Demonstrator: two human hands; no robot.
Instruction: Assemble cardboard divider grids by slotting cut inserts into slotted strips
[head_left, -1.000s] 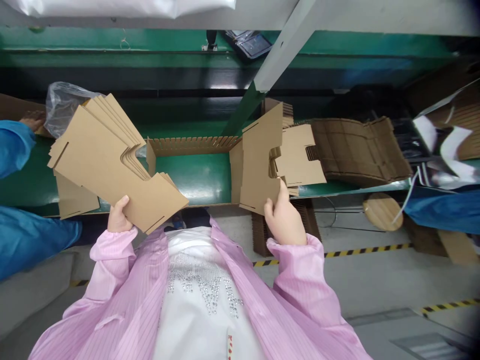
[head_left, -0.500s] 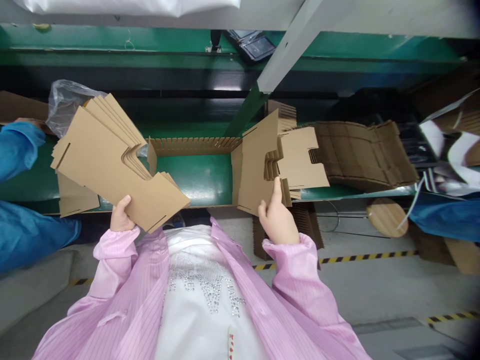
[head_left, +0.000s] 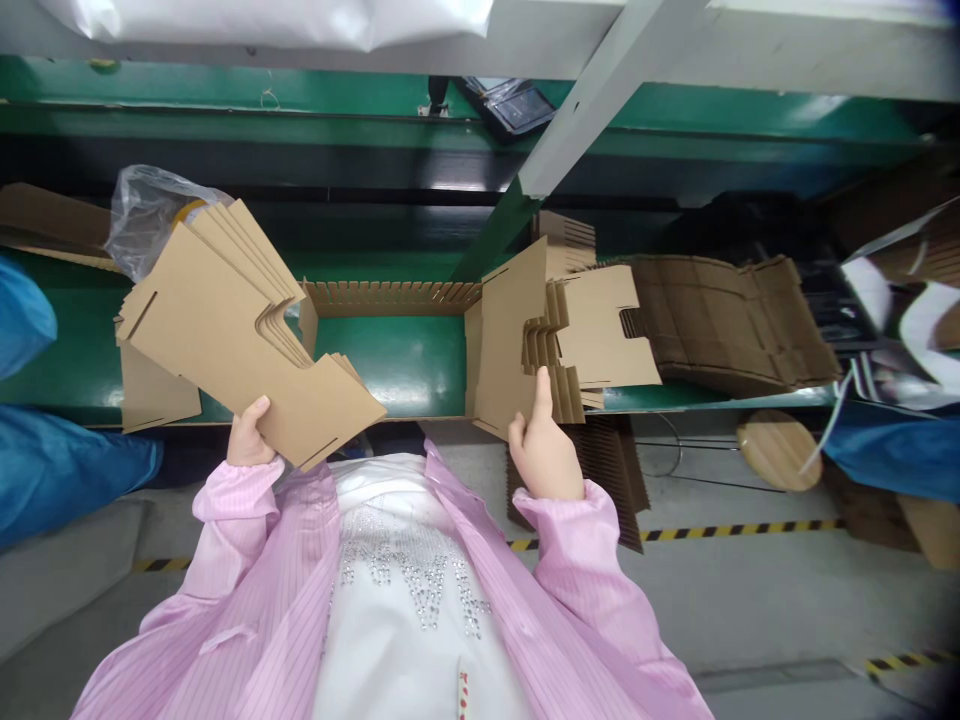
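My left hand (head_left: pixel 251 435) grips the lower edge of a fanned stack of notched cardboard dividers (head_left: pixel 225 325), thumb on top. The stack tilts above the green bench, at the left end of an open frame of slotted cardboard strips (head_left: pixel 390 296). At the frame's right end, several upright cardboard dividers (head_left: pixel 502 345) lean close together, their notches stepped. My right hand (head_left: pixel 551 445) is at their lower edge, index finger stretched along the front divider's edge and thumb beside it. The other fingers are curled and partly hidden.
Another flat notched cardboard piece (head_left: pixel 604 325) and brown folded cardboard (head_left: pixel 720 320) lie to the right. A clear plastic bag (head_left: pixel 146 225) is at the left. A post (head_left: pixel 570 130) rises behind the bench. Blue sleeves (head_left: pixel 67 470) of another person show at left; a round stool (head_left: pixel 780 450) stands right.
My right hand has shifted slightly left and down. The upright dividers have spread apart, the front one leaning further left. My left hand still holds its stack; the view has moved a little.
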